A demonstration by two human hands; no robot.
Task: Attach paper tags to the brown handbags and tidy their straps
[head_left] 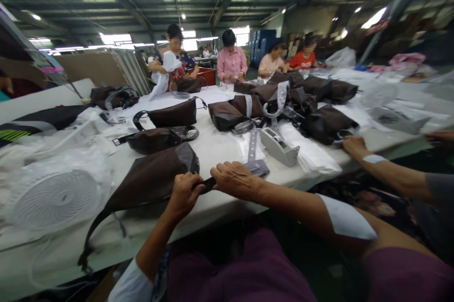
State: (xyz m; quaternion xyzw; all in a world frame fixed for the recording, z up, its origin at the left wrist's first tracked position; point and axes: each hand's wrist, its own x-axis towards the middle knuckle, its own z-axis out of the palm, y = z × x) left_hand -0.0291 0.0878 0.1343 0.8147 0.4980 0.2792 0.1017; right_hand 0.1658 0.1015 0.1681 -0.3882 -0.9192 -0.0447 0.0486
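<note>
A dark brown bag (151,174) lies in front of me near the table edge, one long strap (94,231) hanging over the edge at its left. My left hand (184,193) is closed around the bag's right-hand strap (207,185), close to the bag. A short way along, my right hand (232,180) grips the same dark strap, its fingers curled over it. Between the two hands a short piece of strap shows. Just past my right hand is a band of greyish wrapping strip (258,168), partly hidden by that hand.
A grey tape dispenser (279,146) stands beyond my right hand, beside white sheets (308,150). More brown bags (172,115) lie across the table. At the left is a plastic-wrapped white fan (58,198). A co-worker's hand (354,146) touches a bag at the right; several people work opposite.
</note>
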